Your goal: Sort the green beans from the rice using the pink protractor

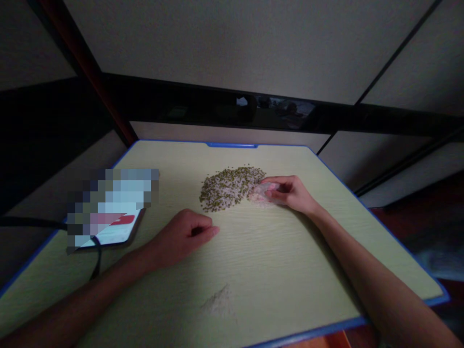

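A spread heap of small green grains mixed with white grains (232,189) lies on the pale tabletop. At its right edge my right hand (295,193) is closed on a clear, crumpled-looking plastic piece with pinkish marks (267,193); whether it is a small bag or a cup I cannot tell. My left hand (184,237) rests just in front of the heap, fingers curled in and thumb pointing right, with nothing visible in it. Closer to me sits a smaller pile of white grains (220,302).
A lit phone or tablet (114,232), partly blurred out, lies on the left of the table (282,270), with a dark cable (97,256) beside it. Blue edging runs round the tabletop, with a blue handle (232,145) at the far side. Pale cabinet panels (224,48) stand behind.
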`<state>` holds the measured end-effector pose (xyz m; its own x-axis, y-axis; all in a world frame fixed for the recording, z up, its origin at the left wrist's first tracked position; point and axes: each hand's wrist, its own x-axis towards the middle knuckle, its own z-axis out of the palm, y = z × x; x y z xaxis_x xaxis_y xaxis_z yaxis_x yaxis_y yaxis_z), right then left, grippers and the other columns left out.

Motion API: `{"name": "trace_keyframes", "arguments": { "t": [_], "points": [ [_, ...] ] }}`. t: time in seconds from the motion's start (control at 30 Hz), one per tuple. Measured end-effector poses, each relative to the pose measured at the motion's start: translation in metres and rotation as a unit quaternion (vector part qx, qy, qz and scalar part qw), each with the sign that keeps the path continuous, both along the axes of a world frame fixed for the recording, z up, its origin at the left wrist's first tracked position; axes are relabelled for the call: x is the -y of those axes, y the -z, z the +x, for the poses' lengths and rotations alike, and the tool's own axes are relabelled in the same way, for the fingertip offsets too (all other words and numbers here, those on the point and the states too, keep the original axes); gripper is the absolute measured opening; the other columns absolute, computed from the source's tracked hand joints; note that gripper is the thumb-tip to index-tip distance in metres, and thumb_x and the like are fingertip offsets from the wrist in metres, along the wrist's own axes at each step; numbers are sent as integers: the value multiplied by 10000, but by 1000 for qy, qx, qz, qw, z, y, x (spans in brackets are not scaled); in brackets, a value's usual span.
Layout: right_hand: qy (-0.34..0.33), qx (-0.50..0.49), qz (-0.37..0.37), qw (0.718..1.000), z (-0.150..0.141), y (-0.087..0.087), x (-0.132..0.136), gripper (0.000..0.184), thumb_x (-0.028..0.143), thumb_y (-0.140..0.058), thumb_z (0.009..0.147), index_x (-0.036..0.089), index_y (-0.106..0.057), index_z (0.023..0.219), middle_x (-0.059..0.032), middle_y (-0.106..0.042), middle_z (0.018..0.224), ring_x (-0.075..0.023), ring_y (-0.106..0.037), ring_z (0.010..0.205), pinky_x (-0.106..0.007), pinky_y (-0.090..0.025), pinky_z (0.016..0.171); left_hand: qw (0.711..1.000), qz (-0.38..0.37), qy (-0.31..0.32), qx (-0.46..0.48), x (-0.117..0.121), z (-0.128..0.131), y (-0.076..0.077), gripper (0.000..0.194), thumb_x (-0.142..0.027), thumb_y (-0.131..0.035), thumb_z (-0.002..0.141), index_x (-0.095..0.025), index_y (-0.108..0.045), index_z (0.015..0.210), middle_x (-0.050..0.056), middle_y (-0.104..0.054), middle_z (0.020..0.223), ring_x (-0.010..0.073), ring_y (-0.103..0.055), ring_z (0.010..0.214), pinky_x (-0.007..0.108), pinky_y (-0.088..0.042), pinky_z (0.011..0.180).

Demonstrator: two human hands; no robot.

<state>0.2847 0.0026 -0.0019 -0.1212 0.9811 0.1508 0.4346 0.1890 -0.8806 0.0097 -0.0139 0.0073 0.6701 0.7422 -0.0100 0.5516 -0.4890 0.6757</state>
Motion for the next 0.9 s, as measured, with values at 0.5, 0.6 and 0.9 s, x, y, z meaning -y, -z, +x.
{"name": "trace_keyframes", "arguments": {
  "t": [0.5,0.6,0.9],
  "points": [
    [26,-7,38,999,1,7,-3,352,270,-657,631,91,-699,931,-22,-595,656,-101,-457,547,-217,-380,495,895,-49,-374,239,-15,-14,1,341,-309,-494,786,-168,-410,487,-69,-362,399,66,-324,410,234,-256,456],
    [23,-7,38,999,1,7,-3,345,268,-654,638,97,-697,935,-13,-586,637,-90,-437,515,-211,-364,471,895,-55,-366,248,-14,-13,1,335,-303,-499,784,-165,-416,490,-68,-373,408,65,-329,412,239,-250,457],
    [5,-10,22,1000,-2,2,-1,352,270,-649,639,83,-683,935,1,-554,625,-65,-396,470,-197,-317,420,905,-48,-357,228,-11,-9,-5,349,-299,-490,791,-164,-417,478,-74,-372,390,61,-333,406,239,-254,463]
  ]
}}
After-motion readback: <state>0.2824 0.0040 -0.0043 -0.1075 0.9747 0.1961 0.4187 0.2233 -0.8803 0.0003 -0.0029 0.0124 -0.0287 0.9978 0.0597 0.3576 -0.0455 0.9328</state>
